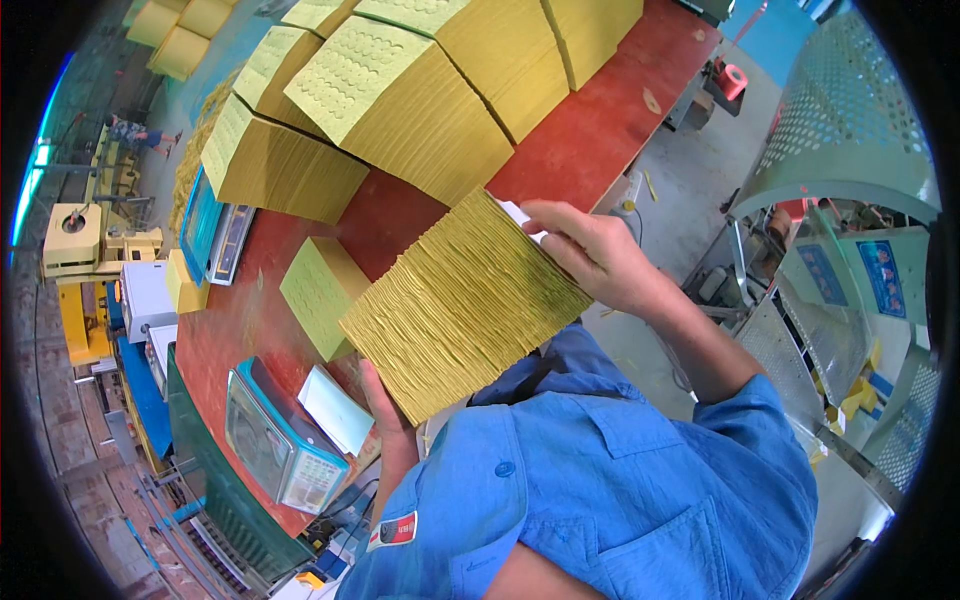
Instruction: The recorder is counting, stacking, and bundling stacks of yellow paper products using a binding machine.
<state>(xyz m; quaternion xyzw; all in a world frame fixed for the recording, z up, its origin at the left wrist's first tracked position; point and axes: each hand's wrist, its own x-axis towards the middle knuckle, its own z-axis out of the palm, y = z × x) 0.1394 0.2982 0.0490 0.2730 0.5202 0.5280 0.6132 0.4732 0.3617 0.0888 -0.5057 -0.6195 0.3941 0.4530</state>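
Note:
A thick stack of yellow paper sheets point(465, 300) is held tilted in front of my chest, its ridged sheet edges facing up. My left hand point(388, 402) grips its lower left end; most of those fingers are hidden beneath the stack. At the opposite end, my right hand point(600, 255) is closed over the far right side with bent fingers. Something white point(522, 218) shows between those fingers and the stack; what it is I cannot make out. A smaller yellow paper stack point(322, 298) with a stamped pattern stands on the table just left of the held one.
Tall yellow paper stacks point(430, 110) crowd the far side of the red table point(590, 130). At its near left are a teal-framed scale point(275, 435) and a white paper pad point(335, 408). A perforated metal guard point(840, 120) stands to the right.

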